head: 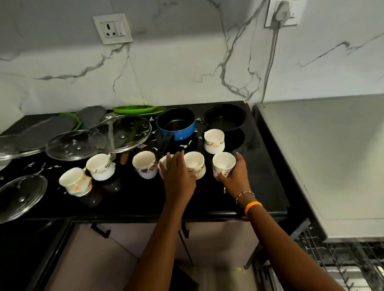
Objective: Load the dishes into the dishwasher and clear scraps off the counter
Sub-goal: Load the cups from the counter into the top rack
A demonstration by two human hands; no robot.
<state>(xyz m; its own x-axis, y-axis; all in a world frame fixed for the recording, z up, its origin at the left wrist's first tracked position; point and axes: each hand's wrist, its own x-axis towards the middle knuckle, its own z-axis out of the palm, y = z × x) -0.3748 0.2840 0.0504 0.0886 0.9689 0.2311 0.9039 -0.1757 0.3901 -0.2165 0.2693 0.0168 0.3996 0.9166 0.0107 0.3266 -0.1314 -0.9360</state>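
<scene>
Several white patterned cups stand in a loose row on the black counter [145, 202]. My right hand [235, 178] is wrapped around the rightmost cup [223, 162], thumb in front and fingers behind, with the cup resting on the counter. My left hand [177, 175] lies with its fingers stretched out over a half-hidden cup [164, 162], and its thumb touches the neighbouring cup [196, 162]. One more cup [214, 141] stands behind them, and others [144, 167] stand further left. White scraps [31, 166] are scattered over the counter.
A blue pot [177, 127] and a black bowl [225, 119] stand behind the cups. Glass lids [76, 146], grey plates [45, 132] and green plates [136, 109] crowd the left. The dishwasher's grey top [332, 161] is at right, its pulled-out rack [345, 259] below.
</scene>
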